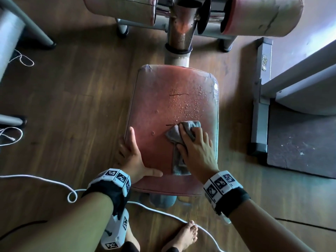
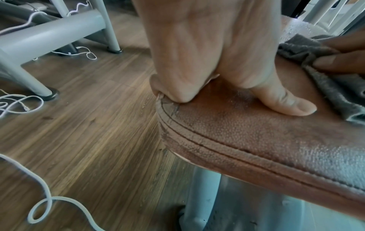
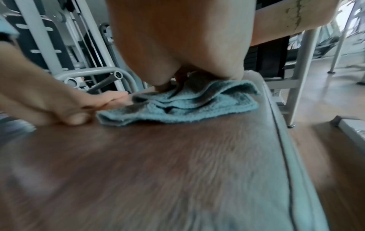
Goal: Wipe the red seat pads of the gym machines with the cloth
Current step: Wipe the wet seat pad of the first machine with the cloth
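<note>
A worn red seat pad (image 1: 154,99) fills the middle of the head view. Water droplets (image 1: 187,104) speckle its far right part. My right hand (image 1: 194,142) presses a bunched grey cloth (image 1: 172,135) onto the pad's near right area, fingers curled into the fabric. The right wrist view shows the cloth (image 3: 177,106) crumpled under that hand (image 3: 177,54). My left hand (image 1: 134,155) grips the pad's near left corner. Its thumb (image 2: 286,103) lies on top of the pad (image 2: 256,140), and the other fingers wrap down over the edge.
A steel post (image 1: 181,28) and two pink roller pads (image 1: 120,10) (image 1: 261,17) stand beyond the seat. Grey machine frames (image 1: 261,88) (image 1: 11,33) flank it, with a black mat (image 1: 300,139) at right. White cable (image 1: 54,182) loops over the wood floor near my bare foot (image 1: 185,235).
</note>
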### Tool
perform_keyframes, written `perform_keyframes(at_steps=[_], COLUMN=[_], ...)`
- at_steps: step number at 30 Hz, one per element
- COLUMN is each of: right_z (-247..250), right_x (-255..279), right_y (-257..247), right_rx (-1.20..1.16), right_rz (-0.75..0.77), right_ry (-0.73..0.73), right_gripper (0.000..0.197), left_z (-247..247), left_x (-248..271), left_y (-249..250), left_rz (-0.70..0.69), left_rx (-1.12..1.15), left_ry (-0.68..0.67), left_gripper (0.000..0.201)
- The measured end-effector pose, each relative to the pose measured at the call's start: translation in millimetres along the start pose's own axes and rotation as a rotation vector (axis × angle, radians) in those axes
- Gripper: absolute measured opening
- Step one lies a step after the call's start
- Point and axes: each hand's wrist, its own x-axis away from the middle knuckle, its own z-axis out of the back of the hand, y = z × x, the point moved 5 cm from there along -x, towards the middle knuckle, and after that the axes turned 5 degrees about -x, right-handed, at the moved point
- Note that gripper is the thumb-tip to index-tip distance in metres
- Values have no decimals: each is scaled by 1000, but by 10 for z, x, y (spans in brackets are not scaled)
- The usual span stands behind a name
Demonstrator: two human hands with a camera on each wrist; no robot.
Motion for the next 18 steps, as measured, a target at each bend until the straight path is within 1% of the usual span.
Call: perform_keyframes(at_steps=[4,7,11,14,16,18], right_z=[-17,35,40,25,34,81], right_x=[198,66,-82,50,125,81], right_y=[-22,43,-1,-73,-35,51], right_rx=[7,0,-29,-19,8,13], right_rz=[31,46,18,59,107,117], right_ry=[-65,-50,-13,-37,-77,-77], right_gripper=[55,54,52,53,54,52], left_z=[8,14,19,20,16,14], left_x=[7,12,6,9,9,4], left_y=[8,11,16,14,9,10], left_rz=[10,22,9,17,24,29], left_rx=[-17,-21,-10,-9,-10,-27], left_ry=[-2,-9,-12,-18,-20,-24], left_gripper=[173,172,172,172,172,173])
